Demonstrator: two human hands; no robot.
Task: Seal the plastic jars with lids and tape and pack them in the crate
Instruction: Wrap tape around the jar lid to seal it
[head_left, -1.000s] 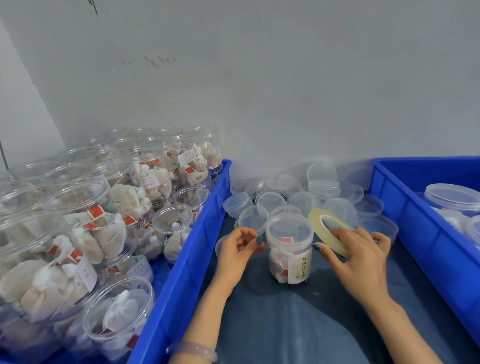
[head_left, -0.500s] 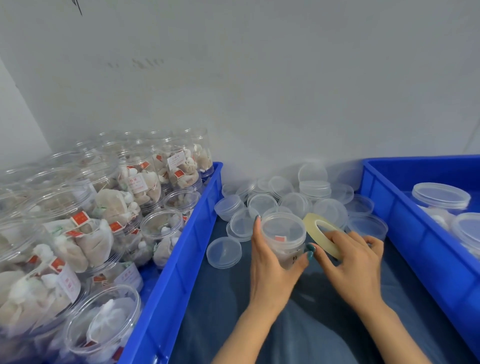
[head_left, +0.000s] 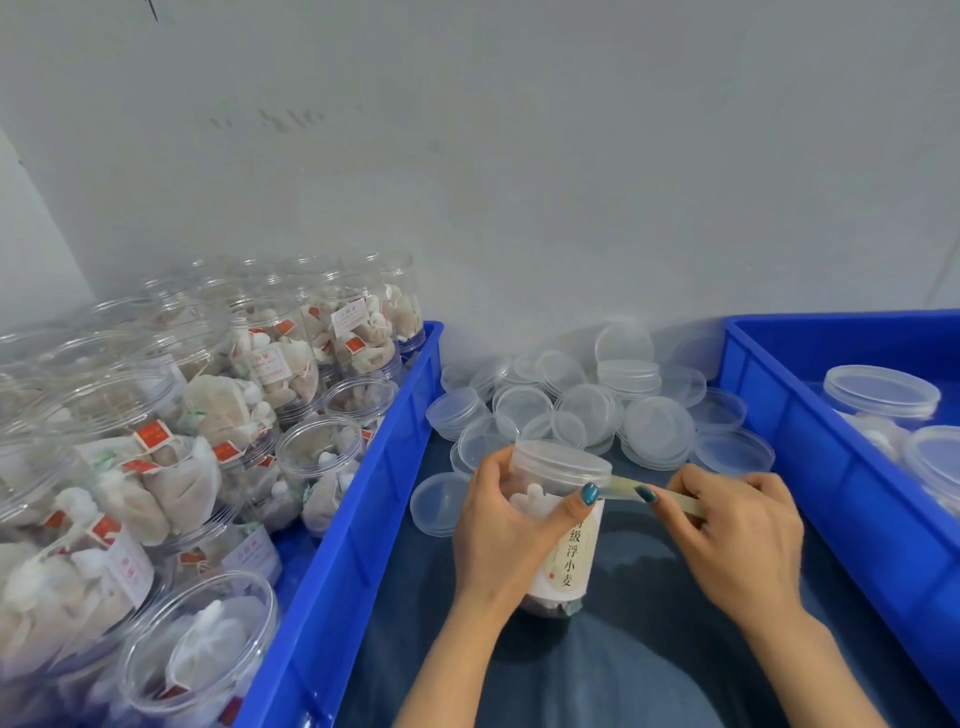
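Soft even daylight, slight blur, wide-angle edge distortion

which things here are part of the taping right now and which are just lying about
In use: clear plastic jar with white label, gripped by left hand; its clear lid; yellowish tape, pinched by right hand.
Lying about: loose clear lids; open filled jars in left blue crate; lidded jars in right blue crate.

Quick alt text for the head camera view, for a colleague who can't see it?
The left hand grips a lidded jar while the right hand stretches tape from its lid edge. Loose lids are piled behind it. A blue crate of open filled jars sits left; another crate holding lidded jars sits right.
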